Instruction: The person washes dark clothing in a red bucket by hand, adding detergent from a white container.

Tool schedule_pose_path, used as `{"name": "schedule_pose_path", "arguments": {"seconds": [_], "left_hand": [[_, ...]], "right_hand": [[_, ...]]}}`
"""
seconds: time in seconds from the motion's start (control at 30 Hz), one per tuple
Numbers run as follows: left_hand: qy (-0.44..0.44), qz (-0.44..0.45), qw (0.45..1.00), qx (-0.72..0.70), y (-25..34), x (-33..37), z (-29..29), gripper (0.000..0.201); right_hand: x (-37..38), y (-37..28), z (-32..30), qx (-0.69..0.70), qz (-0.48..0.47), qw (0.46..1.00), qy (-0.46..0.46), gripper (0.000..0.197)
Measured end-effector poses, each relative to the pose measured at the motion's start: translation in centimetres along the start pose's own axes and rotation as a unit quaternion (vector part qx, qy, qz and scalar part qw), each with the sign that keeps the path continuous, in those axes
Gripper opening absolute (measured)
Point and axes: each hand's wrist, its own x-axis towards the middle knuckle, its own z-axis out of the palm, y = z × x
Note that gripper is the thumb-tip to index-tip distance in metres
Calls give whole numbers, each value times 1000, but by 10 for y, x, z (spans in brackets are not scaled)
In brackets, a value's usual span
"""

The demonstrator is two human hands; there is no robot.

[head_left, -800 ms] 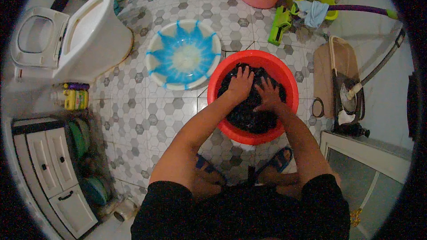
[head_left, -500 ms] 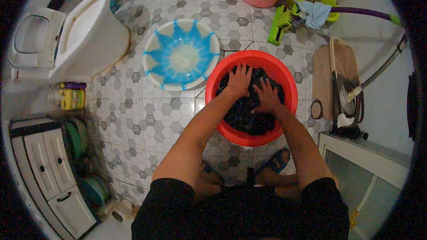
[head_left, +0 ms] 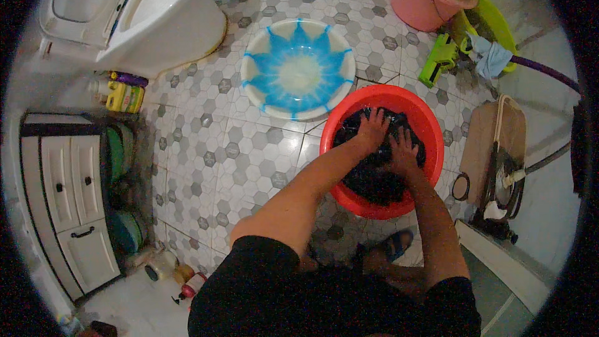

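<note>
A red basin [head_left: 430, 125] stands on the tiled floor in front of me, holding a heap of dark, wet-looking cloth [head_left: 374, 178]. Palm down, my left hand [head_left: 373, 130] presses on the far part of the cloth with its fingers spread. My right hand [head_left: 404, 150] lies on the cloth just to the right, its fingers also apart. Neither hand grips a fold that I can see. Beyond the red basin and to its left is a white basin [head_left: 346, 75] with a blue starburst pattern inside and what looks like water in it.
A toilet [head_left: 168, 19] stands at the far left, with a yellow bottle [head_left: 125, 98] near its base. A drawer cabinet [head_left: 65, 181] is at the left. Far right hold a pink bucket [head_left: 424, 3], a green floor tool [head_left: 439, 59] and a brown folded tub [head_left: 483, 143].
The whole view has shifted, so the basins appear farther right and my left arm looks more stretched. Both hands stay on the dark cloth.
</note>
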Motion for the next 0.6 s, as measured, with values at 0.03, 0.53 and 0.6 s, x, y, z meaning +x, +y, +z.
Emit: {"name": "schedule_pose_path", "arguments": {"seconds": [0.03, 0.53, 0.6], "left_hand": [[-40, -6, 999, -8, 2, -3, -5, 79], [344, 49, 936, 55, 23, -49, -40, 27], [238, 99, 966, -3, 24, -52, -54, 28]], "right_hand": [[0, -4, -3, -16, -2, 1000, -7, 122], [-3, -17, -17, 2, 2, 1000, -31, 124], [-3, -16, -16, 4, 11, 1000, -14, 126]]}}
